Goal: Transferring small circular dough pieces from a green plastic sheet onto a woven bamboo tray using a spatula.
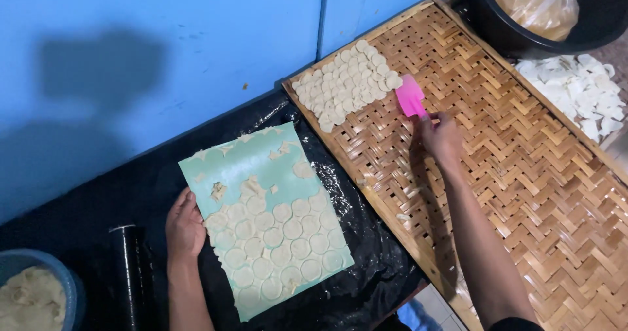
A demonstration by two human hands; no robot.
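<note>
1. Head view, left hand: the left hand [184, 226] is resting flat on the left edge of a pale green mat [261, 174], fingers extended and closed together, pinning the sheet down rather than gripping anything. The mat is lying on black plastic sheeting [366, 272] and is carrying rows of thin dough rounds [281, 236], with ragged dough scraps [252, 187] clinging nearer its top.

2. Head view, right hand: the right hand [441, 138] is reaching out over a woven bamboo tray [523, 174], fingers curled shut around the handle of a pink spatula [411, 95]. The blade is sitting just beside a patch of overlapping laid-out rounds [347, 82] in the tray's far corner.

3. Handling, as a judgement: the rounds are looking very thin, soft and light, likely to stretch or tear if pinched. Sliding the flat blade under a whole disc seems the safest hold. The mat itself is looking floppy and apt to slide on the glossy plastic, so pressing on its edge is sensible.

4. Surroundings: a black rolling pin [127, 272] is lying just left of the left forearm, and a blue bowl of dough [33, 295] is sitting at the lower left corner. A dark tub holding a plastic bag [543, 10] is standing beyond the tray, beside a heap of white pieces [575, 89].
</note>
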